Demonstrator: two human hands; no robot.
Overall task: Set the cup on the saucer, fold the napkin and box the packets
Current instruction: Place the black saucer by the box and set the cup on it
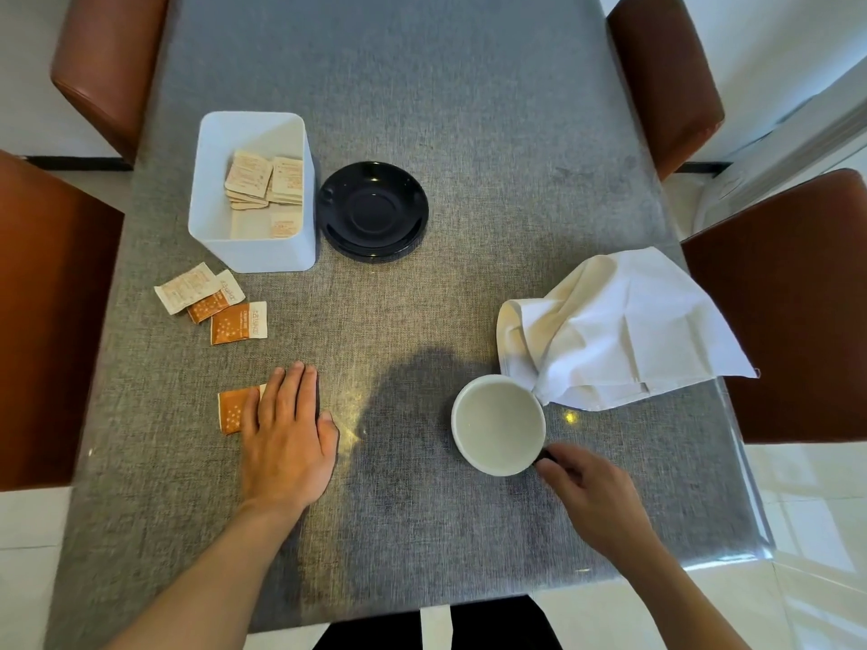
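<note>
On the table: nothing finished yet, by the look of it, with all three jobs open.
Table [469, 110]: grey woven top, brown chairs [657, 77] pulled in along both sides.
Napkin [624, 326]: white cloth, lying crumpled and loose at the right edge, one corner draped down to the cup's rim; folding not begun, I'd judge.
Box [220, 227]: white bin at far left, already holding a small stack of pale packets [267, 180], so that job looks partly under way.
Saucer [373, 211]: black, bare, just beside the box, well apart from the cup.
Cup [498, 424]: white inside, empty, standing upright on the table near the person, not on the saucer.
Left hand [286, 433]: flat, palm down on the table, fingers straight and pressed together, covering part of an orange packet [234, 408].
Right hand [591, 499]: reaching in at the cup's near right side, fingers curled toward a dark handle; whether they have closed on it, I cannot tell.
Loose packets [211, 302]: three lie in a cluster in front of the box, one pale and two orange, waiting to go in.
Left to do: cup to saucer, napkin folded, four packets boxed.
</note>
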